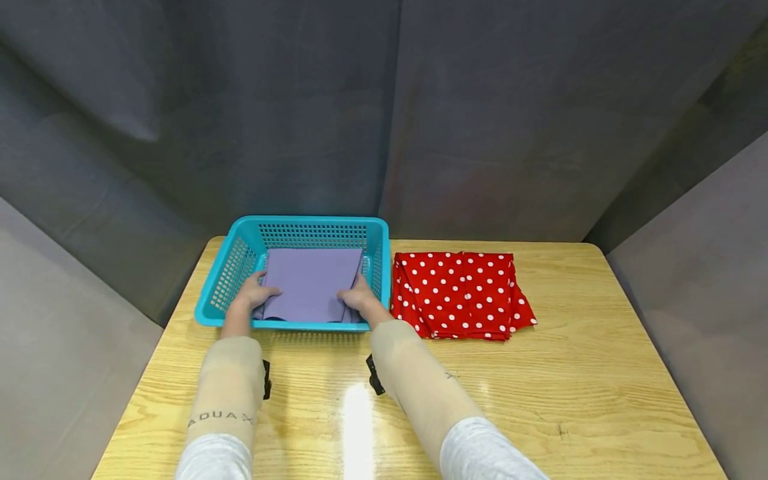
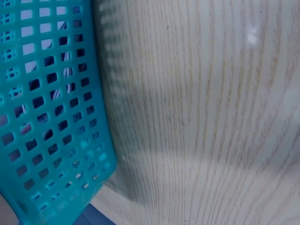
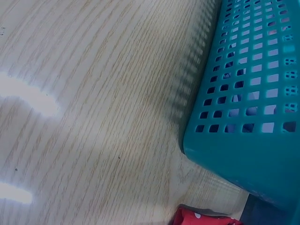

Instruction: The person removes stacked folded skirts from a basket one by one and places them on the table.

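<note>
Purple cloth (image 1: 311,281) in a blue basket (image 1: 324,327), eleven o'clock on the desk (image 1: 576,387); left hand (image 1: 253,292) and right hand (image 1: 361,297) grip its nine and three o'clock sides, placing it, I'd guess; next needs even release

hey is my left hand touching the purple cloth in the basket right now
Touching. The head view shows it: the left hand is at the left edge of the purple cloth, its thumb lying over the top.

The left basket (image 1: 312,219) is smooth plastic; the purple cloth (image 1: 312,287) inside and the red cloth (image 1: 459,293) at right look matt; the wood-grained table (image 1: 576,393) is glossy, the far curtain (image 1: 300,120) matt fabric.
</note>
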`<state>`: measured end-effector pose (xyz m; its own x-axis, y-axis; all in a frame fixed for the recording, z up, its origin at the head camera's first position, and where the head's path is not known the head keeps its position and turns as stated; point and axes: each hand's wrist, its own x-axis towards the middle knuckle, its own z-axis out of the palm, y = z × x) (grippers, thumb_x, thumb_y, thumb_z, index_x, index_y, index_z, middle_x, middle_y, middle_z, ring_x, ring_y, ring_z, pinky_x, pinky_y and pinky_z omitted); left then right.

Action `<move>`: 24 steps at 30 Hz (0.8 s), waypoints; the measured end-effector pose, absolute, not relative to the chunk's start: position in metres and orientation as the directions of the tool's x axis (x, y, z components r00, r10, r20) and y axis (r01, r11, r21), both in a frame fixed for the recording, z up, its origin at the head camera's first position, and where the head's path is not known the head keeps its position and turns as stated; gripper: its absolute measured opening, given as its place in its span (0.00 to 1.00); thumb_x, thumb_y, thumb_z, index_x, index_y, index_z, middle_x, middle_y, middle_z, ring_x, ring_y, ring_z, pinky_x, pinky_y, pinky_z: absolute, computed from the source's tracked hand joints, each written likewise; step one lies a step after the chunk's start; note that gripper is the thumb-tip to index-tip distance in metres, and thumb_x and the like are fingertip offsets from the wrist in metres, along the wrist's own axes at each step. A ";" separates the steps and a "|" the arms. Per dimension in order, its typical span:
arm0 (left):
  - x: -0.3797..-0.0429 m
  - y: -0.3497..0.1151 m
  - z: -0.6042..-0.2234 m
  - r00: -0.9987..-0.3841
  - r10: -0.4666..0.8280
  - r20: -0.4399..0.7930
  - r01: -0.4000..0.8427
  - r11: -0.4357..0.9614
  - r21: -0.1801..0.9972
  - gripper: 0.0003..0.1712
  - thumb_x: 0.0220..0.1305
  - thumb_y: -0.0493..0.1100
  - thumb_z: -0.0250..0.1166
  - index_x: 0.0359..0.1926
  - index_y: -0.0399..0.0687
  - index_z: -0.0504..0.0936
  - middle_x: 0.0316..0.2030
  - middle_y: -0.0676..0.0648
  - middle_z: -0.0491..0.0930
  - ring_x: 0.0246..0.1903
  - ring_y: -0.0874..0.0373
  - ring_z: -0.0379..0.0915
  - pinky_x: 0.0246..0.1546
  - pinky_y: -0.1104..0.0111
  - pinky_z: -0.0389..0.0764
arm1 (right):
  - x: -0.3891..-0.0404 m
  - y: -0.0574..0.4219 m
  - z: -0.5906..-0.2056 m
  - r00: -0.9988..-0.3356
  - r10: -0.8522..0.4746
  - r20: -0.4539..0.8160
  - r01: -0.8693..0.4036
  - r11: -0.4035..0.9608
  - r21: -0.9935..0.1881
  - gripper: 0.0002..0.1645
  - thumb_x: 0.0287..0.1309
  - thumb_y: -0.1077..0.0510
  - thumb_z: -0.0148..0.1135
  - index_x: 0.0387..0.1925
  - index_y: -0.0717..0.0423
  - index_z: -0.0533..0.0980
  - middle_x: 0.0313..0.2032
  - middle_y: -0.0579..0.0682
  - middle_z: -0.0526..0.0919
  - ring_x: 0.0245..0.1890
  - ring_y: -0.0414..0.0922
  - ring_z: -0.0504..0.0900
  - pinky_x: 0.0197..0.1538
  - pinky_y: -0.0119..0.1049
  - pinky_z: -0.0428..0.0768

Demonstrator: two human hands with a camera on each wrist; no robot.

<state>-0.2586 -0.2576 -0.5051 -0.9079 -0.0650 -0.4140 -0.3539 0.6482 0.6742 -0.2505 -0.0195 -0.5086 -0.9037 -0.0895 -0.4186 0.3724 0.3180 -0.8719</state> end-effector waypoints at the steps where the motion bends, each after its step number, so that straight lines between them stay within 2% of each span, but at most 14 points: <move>1: -0.259 -0.258 -0.505 -0.908 -0.066 -0.413 -0.355 0.645 0.677 0.42 0.61 0.43 0.56 0.68 0.32 0.44 0.64 0.26 0.47 0.63 0.33 0.47 0.62 0.49 0.55 | -0.251 -0.020 -0.509 -0.906 -0.085 -0.415 0.368 0.326 -0.871 0.43 0.54 0.64 0.57 0.68 0.60 0.49 0.63 0.63 0.60 0.59 0.55 0.64 0.56 0.47 0.69; 11: -0.259 -0.257 -0.505 -0.889 -0.093 -0.449 -0.416 0.577 0.703 0.41 0.57 0.41 0.58 0.67 0.36 0.50 0.64 0.28 0.50 0.58 0.37 0.55 0.57 0.52 0.64 | -0.255 -0.021 -0.515 -0.899 -0.009 -0.437 0.394 0.417 -0.819 0.44 0.55 0.61 0.59 0.68 0.61 0.48 0.63 0.63 0.61 0.57 0.55 0.67 0.53 0.47 0.73; 19: -0.259 -0.256 -0.506 -0.875 -0.085 -0.476 -0.448 0.513 0.732 0.41 0.58 0.39 0.58 0.68 0.38 0.48 0.63 0.29 0.52 0.49 0.43 0.65 0.45 0.59 0.72 | -0.255 -0.021 -0.514 -0.908 -0.028 -0.418 0.362 0.452 -0.816 0.49 0.49 0.65 0.64 0.69 0.59 0.49 0.63 0.63 0.61 0.58 0.56 0.66 0.53 0.47 0.73; 24: -0.258 -0.258 -0.506 -0.868 -0.089 -0.488 -0.464 0.491 0.737 0.42 0.61 0.43 0.57 0.69 0.39 0.46 0.65 0.30 0.49 0.52 0.43 0.63 0.50 0.58 0.69 | -0.254 -0.021 -0.512 -0.914 -0.057 -0.402 0.327 0.484 -0.812 0.50 0.45 0.72 0.60 0.69 0.59 0.48 0.64 0.61 0.60 0.57 0.54 0.65 0.53 0.46 0.73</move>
